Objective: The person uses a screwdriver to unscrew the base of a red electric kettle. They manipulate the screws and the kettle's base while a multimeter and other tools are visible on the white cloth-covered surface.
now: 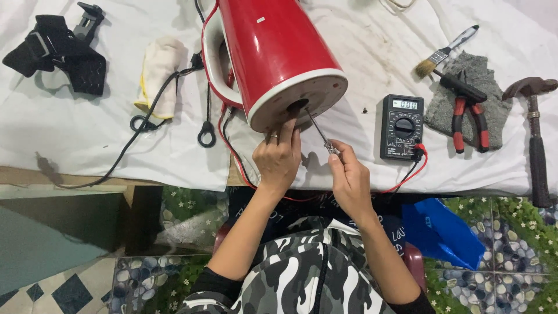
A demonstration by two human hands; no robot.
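A person in a black-and-white camouflage top sits at a table draped in a white cloth, both bare forearms reaching forward. The right hand is closed around the handle of a slim screwdriver, its metal shaft angled up and to the left so the tip meets the round opening in the underside of a red electric kettle. The left hand, a ring on one finger, presses its fingertips against the kettle's white base rim just beside that opening, fingers curled loosely rather than clamped. The kettle lies tipped on its side at the centre of the table, base turned toward the person, its white handle to the left.

Just right of the hands sits a black digital multimeter, with red and black leads trailing over the table edge. Farther right, red-handled pliers and a paintbrush rest on a grey rag, and a hammer lies near the table's right end. To the left, a black cable loops past a cream-coloured cloth glove, while a black strap mount lies at the far left corner.
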